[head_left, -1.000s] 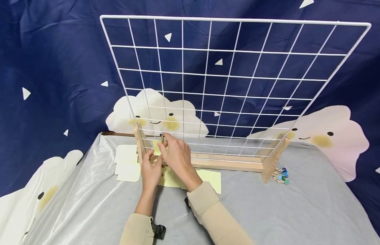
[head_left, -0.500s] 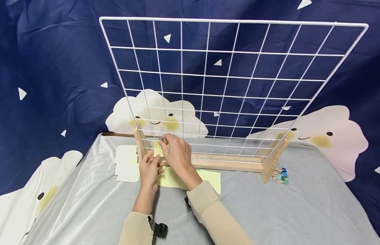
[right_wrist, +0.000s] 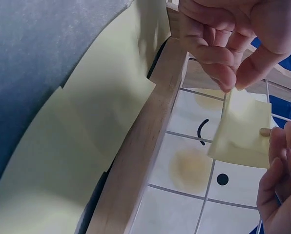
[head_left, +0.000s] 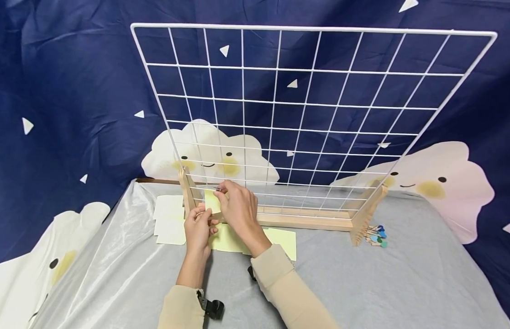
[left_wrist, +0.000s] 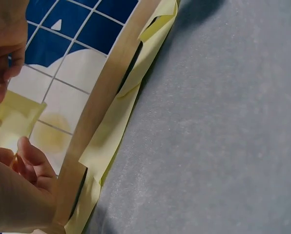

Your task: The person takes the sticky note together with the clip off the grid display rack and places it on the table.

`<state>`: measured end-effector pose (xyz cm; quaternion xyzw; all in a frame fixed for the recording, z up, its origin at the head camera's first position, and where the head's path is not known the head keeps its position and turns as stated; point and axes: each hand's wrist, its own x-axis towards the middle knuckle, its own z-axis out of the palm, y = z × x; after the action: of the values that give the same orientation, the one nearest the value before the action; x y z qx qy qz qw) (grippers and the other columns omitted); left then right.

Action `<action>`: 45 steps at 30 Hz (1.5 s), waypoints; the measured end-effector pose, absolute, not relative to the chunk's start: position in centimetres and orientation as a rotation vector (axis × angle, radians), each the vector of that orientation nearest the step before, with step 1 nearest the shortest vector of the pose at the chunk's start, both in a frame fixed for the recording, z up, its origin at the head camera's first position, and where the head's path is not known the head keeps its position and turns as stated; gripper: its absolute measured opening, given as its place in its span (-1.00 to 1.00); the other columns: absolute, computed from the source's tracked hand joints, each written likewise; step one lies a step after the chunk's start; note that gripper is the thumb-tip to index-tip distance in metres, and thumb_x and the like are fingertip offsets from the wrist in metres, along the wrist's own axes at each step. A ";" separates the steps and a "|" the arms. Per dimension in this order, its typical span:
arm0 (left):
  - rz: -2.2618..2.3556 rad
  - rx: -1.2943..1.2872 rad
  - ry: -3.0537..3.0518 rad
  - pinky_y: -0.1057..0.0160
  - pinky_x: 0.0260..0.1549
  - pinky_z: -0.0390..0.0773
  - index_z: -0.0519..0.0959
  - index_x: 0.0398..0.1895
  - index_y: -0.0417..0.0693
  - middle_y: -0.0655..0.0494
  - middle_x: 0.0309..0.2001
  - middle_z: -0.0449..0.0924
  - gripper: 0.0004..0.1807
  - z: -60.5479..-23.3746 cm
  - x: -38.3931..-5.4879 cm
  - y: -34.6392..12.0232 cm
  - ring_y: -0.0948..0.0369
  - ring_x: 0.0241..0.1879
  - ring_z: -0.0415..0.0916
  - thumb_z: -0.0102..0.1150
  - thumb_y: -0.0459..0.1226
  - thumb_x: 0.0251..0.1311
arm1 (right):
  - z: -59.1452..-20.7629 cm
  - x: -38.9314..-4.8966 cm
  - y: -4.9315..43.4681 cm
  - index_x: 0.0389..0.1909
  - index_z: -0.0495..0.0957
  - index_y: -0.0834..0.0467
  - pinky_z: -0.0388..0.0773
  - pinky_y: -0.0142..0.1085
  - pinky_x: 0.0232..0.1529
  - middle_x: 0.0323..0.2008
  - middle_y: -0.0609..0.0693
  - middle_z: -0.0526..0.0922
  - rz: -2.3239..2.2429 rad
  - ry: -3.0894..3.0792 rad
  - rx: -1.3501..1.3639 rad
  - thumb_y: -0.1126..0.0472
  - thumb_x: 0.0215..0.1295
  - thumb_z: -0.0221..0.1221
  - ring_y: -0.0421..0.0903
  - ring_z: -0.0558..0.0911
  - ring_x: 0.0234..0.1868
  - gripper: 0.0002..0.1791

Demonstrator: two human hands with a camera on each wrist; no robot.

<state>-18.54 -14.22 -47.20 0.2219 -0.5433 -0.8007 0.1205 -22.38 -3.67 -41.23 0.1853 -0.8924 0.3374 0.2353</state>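
Note:
A small pale yellow paper note [head_left: 212, 201] is up against the lower left of a white wire grid [head_left: 263, 67]. My left hand [head_left: 197, 230] pinches the note's lower edge between thumb and finger, as the right wrist view shows. Higher up, my right hand [head_left: 240, 205] pinches a small wooden clip at the note's upper part. The clip's wooden tip [right_wrist: 265, 131] lies over the paper in the right wrist view. Fingers hide most of the clip, and whether it bites on a wire cannot be told.
The grid stands in a wooden base [head_left: 304, 222] with side supports. More yellow notes [head_left: 227, 238] lie in front of it, and paler notes [head_left: 171, 231] at the left. Several small clips with blue and green heads [head_left: 378, 237] lie by the right support.
The clip, upright in my right hand a second ago, has tipped to point at the grid. My left hand has drawn slightly down and left, and more of the note shows.

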 end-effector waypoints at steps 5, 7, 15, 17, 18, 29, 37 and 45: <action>-2.328 0.665 -1.617 0.48 -0.70 0.42 0.41 -0.08 -0.18 0.15 -0.40 0.53 -0.87 -47.2 -18.4 -14.3 0.34 -0.58 0.53 0.12 -0.35 0.43 | -41.4 -22.5 -3.5 -0.28 0.69 0.02 0.50 -0.22 -0.52 -0.36 -0.17 0.75 0.985 -2.403 0.508 0.11 0.32 0.35 -0.08 0.67 -0.47 -0.92; -2.324 0.660 -1.634 0.48 -0.68 0.42 0.41 -0.07 -0.19 0.14 -0.40 0.53 -0.85 -47.2 -18.3 -14.4 0.34 -0.57 0.53 0.13 -0.34 0.43 | -41.6 -22.6 -3.4 -0.28 0.69 0.02 0.51 -0.22 -0.49 -0.35 -0.17 0.76 1.019 -2.384 0.499 0.11 0.31 0.35 -0.09 0.67 -0.47 -0.92; -2.329 0.623 -1.674 0.47 -0.66 0.42 0.40 -0.05 -0.21 0.10 -0.39 0.52 -0.82 -47.0 -17.8 -14.3 0.33 -0.56 0.53 0.15 -0.35 0.41 | -41.6 -22.6 -3.0 -0.26 0.70 0.08 0.56 -0.22 -0.42 -0.34 -0.07 0.78 1.195 -2.328 0.477 0.12 0.32 0.35 -0.14 0.68 -0.45 -0.88; -2.329 0.613 -1.688 0.46 -0.66 0.43 0.41 -0.05 -0.22 0.09 -0.39 0.53 -0.82 -47.0 -17.7 -14.3 0.33 -0.55 0.53 0.15 -0.34 0.41 | -41.5 -22.5 -2.9 -0.25 0.69 0.09 0.57 -0.23 -0.39 -0.35 -0.07 0.78 1.232 -2.320 0.471 0.12 0.32 0.35 -0.16 0.69 -0.45 -0.88; -2.328 0.610 -1.697 0.46 -0.65 0.44 0.41 -0.05 -0.22 0.09 -0.39 0.54 -0.82 -46.9 -17.6 -14.4 0.33 -0.55 0.54 0.16 -0.34 0.41 | -41.5 -22.4 -2.8 -0.25 0.69 0.09 0.58 -0.24 -0.38 -0.34 -0.07 0.78 1.243 -2.318 0.471 0.12 0.32 0.35 -0.18 0.69 -0.46 -0.88; -2.288 0.580 -1.768 0.42 -0.60 0.49 0.45 -0.04 -0.23 0.12 -0.39 0.59 -0.81 -46.9 -17.2 -14.8 0.28 -0.51 0.56 0.18 -0.32 0.40 | -41.6 -22.0 -2.4 -0.19 0.68 0.13 0.53 -0.32 -0.44 -0.30 -0.05 0.76 1.331 -2.284 0.506 0.19 0.34 0.33 -0.29 0.63 -0.59 -0.89; -2.242 0.558 -1.818 0.43 -0.59 0.50 0.49 -0.03 -0.25 0.11 -0.38 0.59 -0.80 -46.9 -16.8 -14.9 0.24 -0.47 0.58 0.17 -0.31 0.42 | -41.7 -21.3 -1.2 -0.06 0.67 0.24 0.45 -0.43 -0.63 -0.27 0.01 0.73 1.477 -2.225 0.543 0.24 0.37 0.30 -0.25 0.63 -0.63 -0.80; -2.220 0.526 -1.838 0.43 -0.59 0.51 0.51 -0.04 -0.31 0.04 -0.39 0.64 -0.77 -46.6 -16.6 -15.1 0.23 -0.48 0.57 0.21 -0.33 0.38 | -40.9 -20.9 1.2 -0.04 0.68 0.28 0.38 -0.45 -0.70 -0.28 0.05 0.73 1.495 -2.178 0.553 0.28 0.35 0.32 -0.20 0.61 -0.65 -0.78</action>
<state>-16.56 -15.13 -46.60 0.1785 -0.6238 -0.7536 0.1058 -20.92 1.18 -40.95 0.1998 -0.7873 0.5405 0.2192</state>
